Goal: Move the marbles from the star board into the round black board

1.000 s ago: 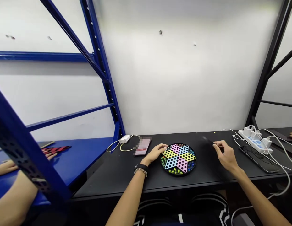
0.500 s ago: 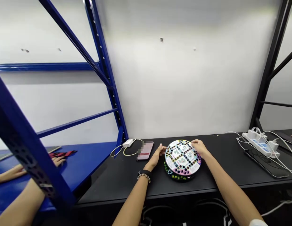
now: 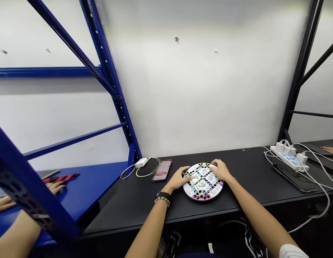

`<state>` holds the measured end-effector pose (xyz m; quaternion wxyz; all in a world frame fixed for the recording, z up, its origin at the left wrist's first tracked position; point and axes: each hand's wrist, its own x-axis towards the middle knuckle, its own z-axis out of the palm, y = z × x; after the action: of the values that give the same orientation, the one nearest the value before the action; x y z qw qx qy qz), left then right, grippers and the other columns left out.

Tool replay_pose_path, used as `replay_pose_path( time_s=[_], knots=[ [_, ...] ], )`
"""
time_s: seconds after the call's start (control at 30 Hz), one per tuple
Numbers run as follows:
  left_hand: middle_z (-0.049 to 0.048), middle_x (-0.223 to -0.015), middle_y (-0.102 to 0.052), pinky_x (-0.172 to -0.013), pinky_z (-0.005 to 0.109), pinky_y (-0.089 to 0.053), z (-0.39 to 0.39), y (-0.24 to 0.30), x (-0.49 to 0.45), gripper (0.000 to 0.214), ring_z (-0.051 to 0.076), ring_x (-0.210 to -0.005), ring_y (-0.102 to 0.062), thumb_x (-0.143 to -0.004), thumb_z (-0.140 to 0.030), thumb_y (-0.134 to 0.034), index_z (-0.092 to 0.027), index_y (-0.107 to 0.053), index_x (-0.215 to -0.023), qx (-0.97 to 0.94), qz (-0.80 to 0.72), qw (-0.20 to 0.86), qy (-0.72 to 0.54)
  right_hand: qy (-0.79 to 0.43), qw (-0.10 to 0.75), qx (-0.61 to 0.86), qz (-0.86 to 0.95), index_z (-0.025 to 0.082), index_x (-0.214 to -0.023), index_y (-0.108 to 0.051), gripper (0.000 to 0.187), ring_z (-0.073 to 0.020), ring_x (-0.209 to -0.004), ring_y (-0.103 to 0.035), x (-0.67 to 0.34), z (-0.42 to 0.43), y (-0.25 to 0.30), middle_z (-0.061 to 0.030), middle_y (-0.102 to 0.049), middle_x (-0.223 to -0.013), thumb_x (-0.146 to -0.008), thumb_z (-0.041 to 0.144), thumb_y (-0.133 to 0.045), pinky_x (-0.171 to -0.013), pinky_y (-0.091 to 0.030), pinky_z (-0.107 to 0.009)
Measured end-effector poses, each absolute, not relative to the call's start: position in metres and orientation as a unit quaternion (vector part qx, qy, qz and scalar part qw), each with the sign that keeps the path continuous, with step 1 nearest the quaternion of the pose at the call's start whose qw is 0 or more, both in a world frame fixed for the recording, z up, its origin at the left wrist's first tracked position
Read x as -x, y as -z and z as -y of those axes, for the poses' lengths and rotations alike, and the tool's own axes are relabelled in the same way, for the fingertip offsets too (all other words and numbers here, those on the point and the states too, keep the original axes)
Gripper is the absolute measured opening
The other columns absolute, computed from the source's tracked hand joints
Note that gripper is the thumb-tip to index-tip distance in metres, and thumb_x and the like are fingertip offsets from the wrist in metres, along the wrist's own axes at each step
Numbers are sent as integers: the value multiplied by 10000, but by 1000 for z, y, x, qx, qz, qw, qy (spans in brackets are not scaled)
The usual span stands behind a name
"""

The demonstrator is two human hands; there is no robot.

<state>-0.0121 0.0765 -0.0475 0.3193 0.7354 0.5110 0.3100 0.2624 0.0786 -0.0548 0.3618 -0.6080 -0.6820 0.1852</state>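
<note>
A round game board (image 3: 203,192), with a white top, coloured patches and rings of dark holes, lies on the black table. My left hand (image 3: 178,178) grips its left rim, thumb resting on the top and the other fingers around the far left edge. On the upper right rim, my right hand (image 3: 219,170) holds the board with its fingers over the edge. Only a dark side shows beneath the white top at the front.
Left of the board lies a pink-screened phone (image 3: 162,170) beside a white charger block (image 3: 142,162) with a cable. A power strip (image 3: 290,157) with plugs and cables and a dark tablet (image 3: 294,177) lie right. Another person's hand (image 3: 55,187) rests at the blue table (image 3: 88,186).
The white top has come down level over the green-patterned base, which is now covered. My left hand has moved from beside the board onto its rim. The camera view has shifted slightly.
</note>
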Motion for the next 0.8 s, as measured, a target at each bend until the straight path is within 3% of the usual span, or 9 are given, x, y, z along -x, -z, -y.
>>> replay_pose_path(
  time_s=[0.2, 0.3, 0.4, 0.53, 0.8],
  knots=[
    [73, -1323, -600, -1011, 396, -432, -68, 43, 4, 683, 289, -1152, -575, -753, -569, -646, -255, -562, -1354, -755, -549, 244, -265, -189, 297, 643, 681, 216, -997, -682, 261, -208, -937, -605, -265, -77, 52, -70, -669, -1007, -887, 388, -519, -755, -423, -292],
    [47, -1441, -522, -1086, 445, -350, -66, 41, 3, 618, 305, -1273, -486, -825, -562, -561, -297, -539, -1383, -788, -535, 209, -224, -154, 261, 627, 718, 269, -1160, -673, 346, -242, -1094, -555, -264, -73, 49, -78, -645, -1167, -934, 385, -437, -896, -393, -346],
    [14, -1488, -490, -1125, 494, -274, -68, 43, 2, 600, 328, -1340, -413, -875, -607, -466, -356, -494, -1419, -812, -528, 178, -177, -169, 189, 604, 756, 332, -1352, -571, 487, -314, -1300, -405, -264, -72, 46, -59, -537, -1409, -929, 527, -429, -1056, -263, -466],
    [20, -1507, -472, -1141, 482, -245, -70, 46, 2, 724, 342, -1381, -369, -824, -684, -505, -355, -427, -1465, -818, -525, 172, -163, -200, 110, 586, 777, 346, -1520, -336, 817, -364, -1444, -179, -266, -72, 45, -34, -289, -1601, -822, 754, -452, -1123, -111, -530],
    [11, -1484, -502, -1136, 475, -279, -70, 46, 2, 749, 344, -1373, -397, -767, -691, -586, -359, -481, -1430, -805, -530, 189, -189, -203, 116, 586, 776, 333, -1528, -323, 885, -350, -1453, -176, -265, -71, 43, -33, -287, -1602, -787, 802, -439, -1135, -107, -504]
  ],
)
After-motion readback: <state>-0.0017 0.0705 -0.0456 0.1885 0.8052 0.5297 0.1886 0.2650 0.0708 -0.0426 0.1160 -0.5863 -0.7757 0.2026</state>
